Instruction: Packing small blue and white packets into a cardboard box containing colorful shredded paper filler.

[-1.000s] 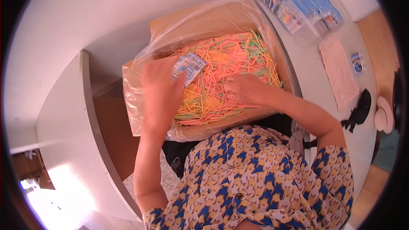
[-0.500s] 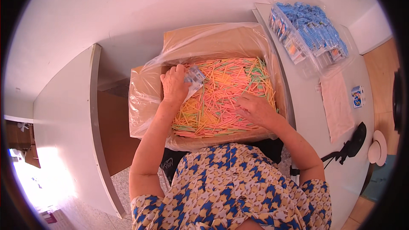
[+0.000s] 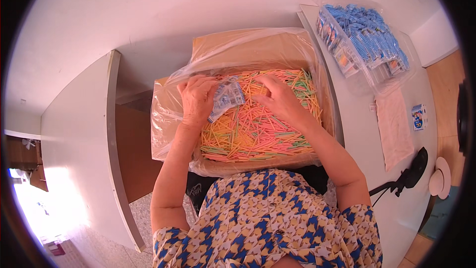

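Note:
My left hand (image 3: 197,100) is closed on the upper edge of a small clear plastic bag (image 3: 229,95) with blue-striped borders, over the left part of the box. Short, thin sticks (image 3: 248,134) in pink, yellow, orange and green fill the cardboard box (image 3: 243,49), which has a clear plastic liner. My right hand (image 3: 280,100) is just right of the bag, thumb and fingers apart above the pile. More sticks show between its fingers, and I see none clearly gripped.
On the table (image 3: 362,178) at right stands a clear plastic bin (image 3: 357,79) full of blue-striped packets (image 3: 372,34). A pale pink cloth (image 3: 394,129), a small blue-and-white pack (image 3: 419,117) and a black stand (image 3: 414,168) lie nearby. A grey panel (image 3: 111,134) rises at left.
My right hand has moved up and left from the middle of the sticks toward the bag, its fingers spreading. The bag now shows more of its flat face beside my left hand.

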Motion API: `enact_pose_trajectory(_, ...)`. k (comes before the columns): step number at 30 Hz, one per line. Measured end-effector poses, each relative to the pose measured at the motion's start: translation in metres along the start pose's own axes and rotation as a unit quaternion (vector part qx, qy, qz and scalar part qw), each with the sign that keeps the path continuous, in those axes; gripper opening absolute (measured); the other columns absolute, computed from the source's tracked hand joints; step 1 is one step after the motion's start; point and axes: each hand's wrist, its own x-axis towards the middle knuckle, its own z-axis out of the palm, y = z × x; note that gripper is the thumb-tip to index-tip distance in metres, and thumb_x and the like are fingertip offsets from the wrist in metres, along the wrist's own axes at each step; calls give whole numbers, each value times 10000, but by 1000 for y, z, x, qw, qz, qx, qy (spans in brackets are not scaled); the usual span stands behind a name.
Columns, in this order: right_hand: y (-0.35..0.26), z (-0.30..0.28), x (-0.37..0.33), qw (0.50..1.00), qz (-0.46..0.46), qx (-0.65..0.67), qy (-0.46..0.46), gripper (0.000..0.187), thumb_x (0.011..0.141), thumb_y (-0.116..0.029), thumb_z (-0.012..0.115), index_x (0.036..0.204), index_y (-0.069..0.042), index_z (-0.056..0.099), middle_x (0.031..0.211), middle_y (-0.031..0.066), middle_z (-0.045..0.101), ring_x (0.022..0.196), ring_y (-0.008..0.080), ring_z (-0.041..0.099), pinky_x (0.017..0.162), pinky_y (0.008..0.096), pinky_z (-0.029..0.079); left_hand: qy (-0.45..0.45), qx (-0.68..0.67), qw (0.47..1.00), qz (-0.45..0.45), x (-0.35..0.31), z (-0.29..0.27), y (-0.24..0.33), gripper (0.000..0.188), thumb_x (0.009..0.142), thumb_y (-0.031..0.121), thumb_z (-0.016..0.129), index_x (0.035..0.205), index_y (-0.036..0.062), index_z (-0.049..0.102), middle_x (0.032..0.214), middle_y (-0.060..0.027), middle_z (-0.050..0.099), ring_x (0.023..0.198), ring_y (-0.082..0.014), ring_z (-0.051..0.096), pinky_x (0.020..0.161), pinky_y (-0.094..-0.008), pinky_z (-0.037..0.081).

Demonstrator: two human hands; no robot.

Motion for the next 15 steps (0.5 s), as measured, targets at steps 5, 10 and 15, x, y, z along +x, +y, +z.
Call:
enact_pose_trajectory(5, -17, 9, 32, 983, 15, 165, -83, 296, 853, -175, 691, 1055, 30, 622, 837, 84, 658, 685, 126, 573, 614, 290, 476, -210, -244, 945, -61, 8, -10, 16, 62, 863, 90, 622, 863, 35, 650, 811, -34, 663, 701, -191, 604, 653, -339, 437)
enact_pose_trajectory(10, -31, -18, 41, 960, 137, 209, -128, 230, 863, -183, 671, 920, 39, 655, 730, 121, 649, 676, 178, 605, 611, 326, 470, -134, -460, 841, -252, 5, 6, 38, 152, 933, 123, 582, 877, -2, 648, 716, 33, 582, 660, -50, 483, 568, -244, 415)
enact_pose_trajectory(15, 24, -21, 27, 984, 1, -122, -131, 139, 810, -129, 658, 845, 5, 650, 727, 109, 617, 720, 256, 611, 655, 361, 489, 27, -473, 839, -269, -3, 33, 21, 111, 906, 80, 629, 877, -23, 660, 723, 63, 582, 666, -12, 455, 592, -192, 400)
